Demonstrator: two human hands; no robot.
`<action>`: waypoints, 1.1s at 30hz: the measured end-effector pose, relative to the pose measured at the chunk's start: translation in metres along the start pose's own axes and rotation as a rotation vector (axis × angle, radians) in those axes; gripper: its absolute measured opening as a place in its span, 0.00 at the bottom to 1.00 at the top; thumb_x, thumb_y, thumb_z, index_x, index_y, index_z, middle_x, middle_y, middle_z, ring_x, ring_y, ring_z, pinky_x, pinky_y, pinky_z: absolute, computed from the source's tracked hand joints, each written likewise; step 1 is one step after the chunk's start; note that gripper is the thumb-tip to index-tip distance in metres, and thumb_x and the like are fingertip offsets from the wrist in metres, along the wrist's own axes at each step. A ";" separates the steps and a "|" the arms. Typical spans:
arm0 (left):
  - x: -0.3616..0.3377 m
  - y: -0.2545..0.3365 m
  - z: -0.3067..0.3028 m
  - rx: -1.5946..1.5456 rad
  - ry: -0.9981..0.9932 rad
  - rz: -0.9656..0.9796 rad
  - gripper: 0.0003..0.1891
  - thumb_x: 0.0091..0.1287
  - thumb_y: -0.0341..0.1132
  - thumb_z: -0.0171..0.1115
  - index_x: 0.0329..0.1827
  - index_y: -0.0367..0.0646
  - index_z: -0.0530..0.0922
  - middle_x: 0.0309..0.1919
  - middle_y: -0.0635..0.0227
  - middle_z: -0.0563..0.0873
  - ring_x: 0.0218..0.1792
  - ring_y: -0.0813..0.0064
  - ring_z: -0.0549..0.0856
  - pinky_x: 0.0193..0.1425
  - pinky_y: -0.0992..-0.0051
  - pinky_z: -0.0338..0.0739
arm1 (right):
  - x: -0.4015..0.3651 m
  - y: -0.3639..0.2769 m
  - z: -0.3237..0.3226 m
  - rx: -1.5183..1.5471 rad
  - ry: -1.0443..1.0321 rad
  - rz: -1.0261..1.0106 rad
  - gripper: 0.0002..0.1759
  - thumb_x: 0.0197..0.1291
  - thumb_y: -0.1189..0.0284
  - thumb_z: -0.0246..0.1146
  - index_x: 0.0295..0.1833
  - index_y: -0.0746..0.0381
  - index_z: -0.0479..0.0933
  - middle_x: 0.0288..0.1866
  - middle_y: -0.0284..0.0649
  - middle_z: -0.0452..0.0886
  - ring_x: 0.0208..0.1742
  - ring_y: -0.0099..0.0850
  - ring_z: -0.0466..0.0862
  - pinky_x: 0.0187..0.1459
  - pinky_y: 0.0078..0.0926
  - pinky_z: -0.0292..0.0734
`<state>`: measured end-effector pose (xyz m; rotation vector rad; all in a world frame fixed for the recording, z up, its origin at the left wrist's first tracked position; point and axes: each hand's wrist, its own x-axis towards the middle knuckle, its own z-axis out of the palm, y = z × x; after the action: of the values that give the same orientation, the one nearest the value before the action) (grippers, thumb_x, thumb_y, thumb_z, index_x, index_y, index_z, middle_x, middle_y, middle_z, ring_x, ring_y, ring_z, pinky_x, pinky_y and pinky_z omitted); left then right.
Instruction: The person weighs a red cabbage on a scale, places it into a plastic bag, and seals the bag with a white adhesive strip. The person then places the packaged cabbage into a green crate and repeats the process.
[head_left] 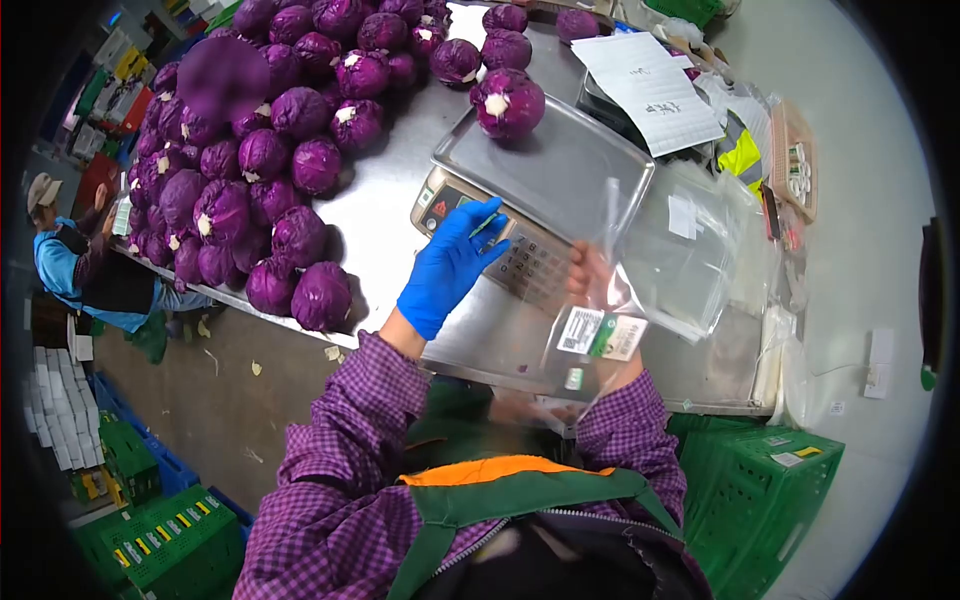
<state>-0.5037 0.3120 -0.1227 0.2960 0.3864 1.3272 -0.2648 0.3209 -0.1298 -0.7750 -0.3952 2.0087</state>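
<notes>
My left hand [450, 268], in a blue glove, is over the left part of the scale's keypad [535, 262]; its fingers are apart and bent, with nothing in them. Bare and slightly blurred, my right hand [594, 276] is right of the keypad, its curled fingers on a clear plastic bag [560, 355]. The bag hangs in front of my right wrist and bears a white and green label [602, 334]. A single red cabbage [508, 104] rests at the upper left of the scale's metal tray [550, 165].
Many red cabbages [222, 212] are heaped on the steel table [385, 215] at the left. Clear bags [675, 255] lie right of the scale, below a white paper [645, 88]. Green crates [755, 500] stand at lower right. Another person [85, 260] is at far left.
</notes>
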 end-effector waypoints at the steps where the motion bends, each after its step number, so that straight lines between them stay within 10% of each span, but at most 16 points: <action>1: 0.007 -0.003 0.000 0.318 0.025 0.020 0.20 0.68 0.33 0.55 0.63 0.44 0.69 0.61 0.66 0.73 0.60 0.71 0.74 0.65 0.65 0.69 | 0.007 0.003 0.024 -0.309 0.184 -0.063 0.17 0.65 0.61 0.60 0.51 0.62 0.77 0.41 0.32 0.77 0.33 0.17 0.75 0.38 0.16 0.74; 4: 0.020 -0.020 0.005 0.668 -0.030 0.022 0.30 0.64 0.29 0.60 0.70 0.43 0.61 0.59 0.64 0.73 0.49 0.78 0.79 0.52 0.78 0.76 | 0.051 0.025 0.051 -1.008 0.206 -0.323 0.21 0.61 0.68 0.62 0.58 0.65 0.74 0.49 0.41 0.78 0.50 0.31 0.77 0.49 0.26 0.75; 5: 0.024 -0.018 0.008 0.649 0.088 -0.062 0.28 0.65 0.30 0.60 0.68 0.41 0.63 0.54 0.67 0.76 0.45 0.80 0.80 0.49 0.79 0.76 | 0.062 0.040 0.051 -1.374 0.171 -0.731 0.20 0.61 0.72 0.58 0.58 0.68 0.73 0.50 0.46 0.78 0.56 0.35 0.76 0.54 0.27 0.72; 8: 0.041 -0.006 -0.003 0.684 0.255 -0.266 0.16 0.68 0.32 0.57 0.57 0.37 0.74 0.44 0.70 0.81 0.39 0.83 0.80 0.43 0.81 0.77 | 0.074 0.035 0.063 -0.800 0.391 -0.456 0.14 0.63 0.77 0.54 0.53 0.68 0.74 0.37 0.39 0.81 0.39 0.34 0.81 0.47 0.26 0.75; 11: 0.052 0.024 -0.032 0.648 -0.129 0.152 0.14 0.71 0.29 0.49 0.57 0.38 0.72 0.49 0.66 0.81 0.45 0.76 0.83 0.51 0.77 0.79 | 0.082 0.001 0.047 -0.020 0.326 -0.275 0.10 0.62 0.77 0.56 0.48 0.66 0.76 0.32 0.32 0.79 0.29 0.22 0.76 0.35 0.22 0.74; 14: 0.058 0.063 0.012 0.088 0.030 -0.026 0.14 0.65 0.29 0.57 0.53 0.40 0.75 0.49 0.62 0.79 0.50 0.75 0.80 0.51 0.76 0.79 | 0.091 -0.017 0.069 -0.145 0.095 -0.278 0.09 0.62 0.74 0.58 0.46 0.65 0.76 0.30 0.30 0.77 0.24 0.15 0.70 0.27 0.16 0.66; 17: 0.100 0.089 -0.022 0.895 -0.245 0.313 0.20 0.60 0.27 0.61 0.56 0.42 0.76 0.53 0.60 0.78 0.57 0.70 0.77 0.60 0.73 0.73 | 0.134 -0.039 0.096 -0.668 0.435 -0.538 0.09 0.60 0.72 0.62 0.43 0.65 0.78 0.29 0.31 0.78 0.26 0.19 0.73 0.28 0.20 0.67; 19: 0.143 0.093 -0.026 0.686 -0.089 0.243 0.20 0.60 0.27 0.62 0.57 0.42 0.75 0.53 0.60 0.78 0.57 0.70 0.77 0.60 0.73 0.73 | 0.180 -0.051 0.091 -1.044 0.636 -0.931 0.12 0.61 0.68 0.61 0.43 0.67 0.78 0.31 0.34 0.80 0.29 0.25 0.78 0.33 0.25 0.71; 23: 0.193 0.085 -0.033 0.556 0.026 0.218 0.20 0.59 0.27 0.62 0.57 0.41 0.75 0.54 0.60 0.78 0.57 0.70 0.76 0.60 0.73 0.72 | 0.243 -0.045 0.071 -1.054 0.687 -0.620 0.19 0.65 0.63 0.57 0.44 0.70 0.78 0.34 0.35 0.82 0.35 0.27 0.79 0.39 0.27 0.72; 25: 0.197 0.082 -0.035 0.555 0.042 0.215 0.20 0.59 0.27 0.62 0.57 0.41 0.75 0.54 0.60 0.78 0.57 0.69 0.76 0.61 0.73 0.72 | 0.254 -0.039 0.072 -0.446 0.578 -0.468 0.21 0.70 0.59 0.53 0.46 0.69 0.78 0.36 0.33 0.80 0.32 0.21 0.73 0.36 0.23 0.69; 33: 0.158 0.048 -0.018 0.644 0.035 0.213 0.21 0.59 0.27 0.62 0.58 0.41 0.75 0.55 0.60 0.77 0.57 0.69 0.76 0.62 0.72 0.71 | 0.154 -0.035 0.066 -0.901 0.630 -0.873 0.19 0.69 0.63 0.54 0.44 0.70 0.79 0.41 0.38 0.81 0.39 0.26 0.79 0.44 0.22 0.72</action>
<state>-0.5231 0.4765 -0.1348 0.8705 0.8291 1.3879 -0.3447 0.4721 -0.1179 -1.3995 -1.0552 0.6526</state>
